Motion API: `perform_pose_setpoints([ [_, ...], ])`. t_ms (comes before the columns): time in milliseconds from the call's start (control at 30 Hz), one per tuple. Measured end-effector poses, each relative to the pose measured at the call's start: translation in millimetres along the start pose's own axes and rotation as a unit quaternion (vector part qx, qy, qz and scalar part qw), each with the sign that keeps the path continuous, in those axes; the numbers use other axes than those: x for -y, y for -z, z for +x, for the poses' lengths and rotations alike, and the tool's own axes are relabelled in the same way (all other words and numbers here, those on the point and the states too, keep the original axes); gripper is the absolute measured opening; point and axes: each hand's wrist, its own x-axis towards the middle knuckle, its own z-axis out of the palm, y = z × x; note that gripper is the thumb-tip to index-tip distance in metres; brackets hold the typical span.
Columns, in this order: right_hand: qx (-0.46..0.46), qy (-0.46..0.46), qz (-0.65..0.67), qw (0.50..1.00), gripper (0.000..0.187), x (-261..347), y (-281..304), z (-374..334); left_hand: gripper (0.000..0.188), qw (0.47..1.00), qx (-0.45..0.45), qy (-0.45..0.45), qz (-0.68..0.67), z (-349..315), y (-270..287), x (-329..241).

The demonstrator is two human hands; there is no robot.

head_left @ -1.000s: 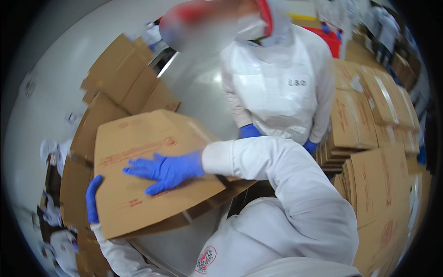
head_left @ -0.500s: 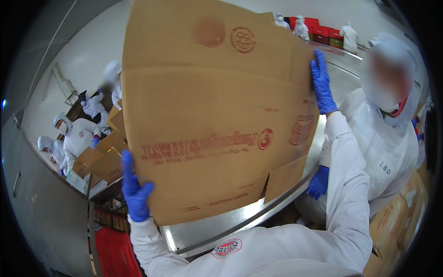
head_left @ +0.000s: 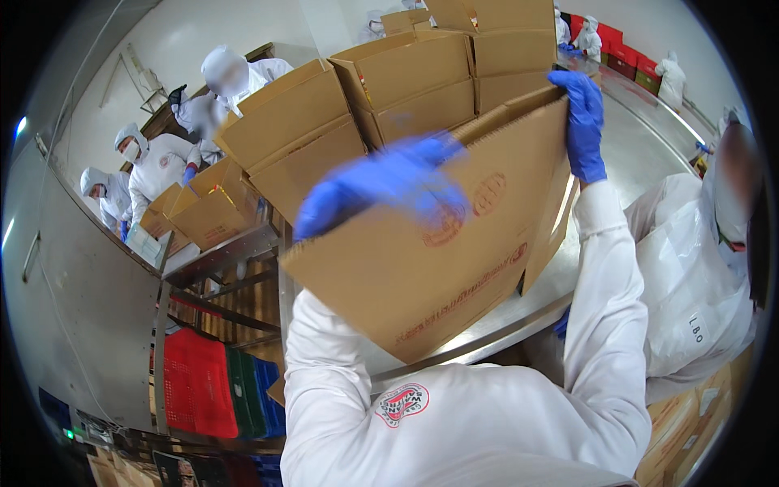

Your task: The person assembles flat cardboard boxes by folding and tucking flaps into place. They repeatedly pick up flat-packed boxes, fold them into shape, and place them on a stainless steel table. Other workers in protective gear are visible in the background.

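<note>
A brown cardboard box (head_left: pixel 454 272) with red print stands tilted in front of me above a metal table. Its upper edge gapes a little between the panels. My right hand (head_left: pixel 586 134), in a blue glove, grips the upper right corner with the fingers bent over the edge. Across the upper left part of the box lies my left hand (head_left: pixel 381 187), also blue-gloved and smeared by motion; whether its fingers grip cannot be made out. Just beyond, several opened cardboard boxes (head_left: pixel 414 77) stand in a row.
The shiny metal table (head_left: pixel 629 154) runs beneath the box and away to the right. A co-worker in white (head_left: pixel 690 268) is close on my right. Several others in white work at the far left. Stacked red crates (head_left: pixel 199 381) and green and blue ones stand low on the left.
The box has dropped lower and swung at an angle, with its upper edge parting. My left hand has moved from its lower left edge up across the top. Open boxes behind it now show.
</note>
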Motion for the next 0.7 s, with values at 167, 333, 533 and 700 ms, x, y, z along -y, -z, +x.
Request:
perform_pose_setpoints([
  [167,-0.070,-0.047,0.108,0.991,0.032,32,44,-21,0.083,0.992,0.104,0.036,0.067,10,-1,-6],
  [333,0.044,-0.113,0.335,0.934,0.039,50,88,-18,0.078,0.889,0.246,0.064,0.381,23,9,-49],
  [533,0.211,0.028,0.389,0.896,0.042,71,21,-37,0.020,0.706,0.354,0.273,0.549,-9,13,27],
  [700,0.617,0.080,0.125,0.773,0.025,84,-31,-42,0.034,0.725,0.394,0.116,0.553,-41,14,87],
])
